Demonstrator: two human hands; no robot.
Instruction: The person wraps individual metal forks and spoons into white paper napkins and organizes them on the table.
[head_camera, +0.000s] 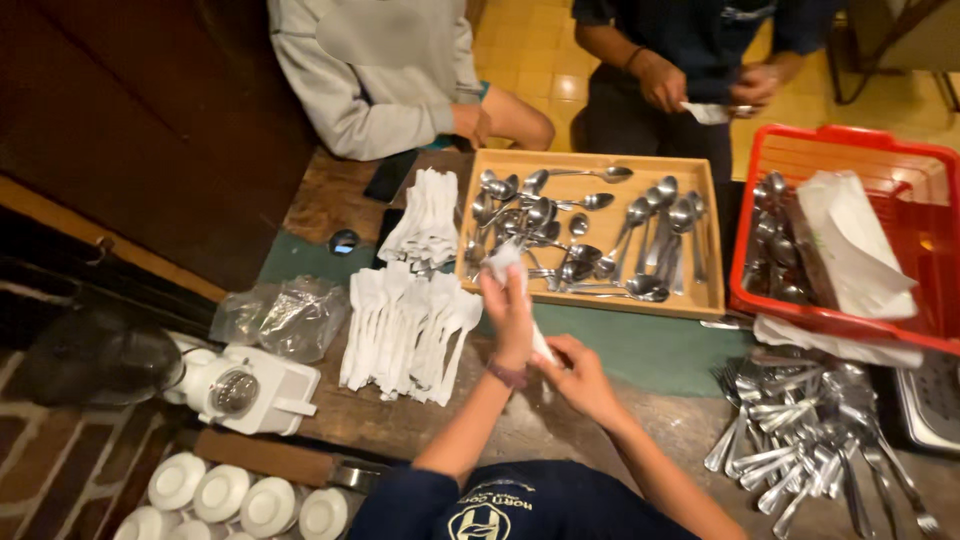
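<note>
Wrapping step in hand: left hand (508, 305) pinches the top of a white paper napkin (505, 262) rolled round cutlery, fingers pressed together on it; right hand (578, 378) grips the lower end, fingers curled. Bundle sits above the desk's near middle, just before the shallow wooden tray of steel spoons (600, 165). Finished white wraps (405, 330) lie left. Next move likely needs a tight twist.

Navy printed shirt, beaded wristband (508, 373)
</note>
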